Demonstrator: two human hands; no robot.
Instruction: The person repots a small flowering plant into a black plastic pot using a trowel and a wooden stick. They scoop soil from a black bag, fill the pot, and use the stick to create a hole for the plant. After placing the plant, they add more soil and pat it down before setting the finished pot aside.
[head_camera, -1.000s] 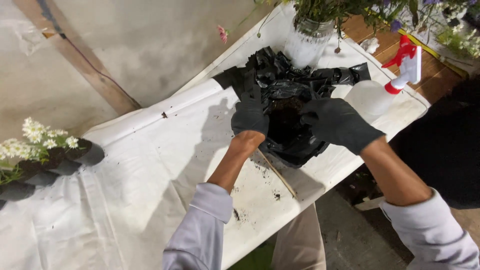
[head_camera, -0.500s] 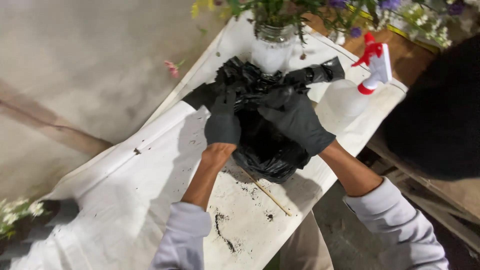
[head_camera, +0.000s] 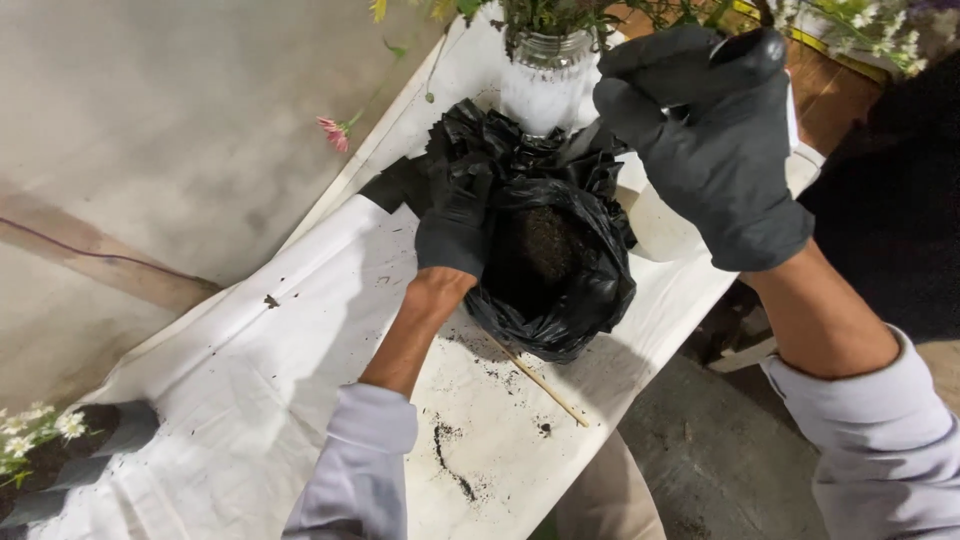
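Note:
A black plastic bag (head_camera: 590, 300) stands open on the white-covered table (head_camera: 230, 400), with dark soil (head_camera: 545, 240) inside it. My left hand (head_camera: 455, 225), in a black glove, grips the bag's left rim and holds it open. My right hand (head_camera: 710, 140), also gloved in black, is raised above and to the right of the bag, close to the camera. Its fingers are curled, and I cannot tell whether it holds anything.
A glass jar (head_camera: 545, 80) with white filling and green stems stands just behind the bag. A thin wooden stick (head_camera: 535, 378) and spilled soil (head_camera: 450, 465) lie in front. A pink flower (head_camera: 333, 130) hangs off the left edge. White flowers (head_camera: 40, 430) sit at the lower left.
My right hand has come up out of the bag and risen to the upper right, toward the camera. My left hand stays on the bag's rim. The view has shifted closer.

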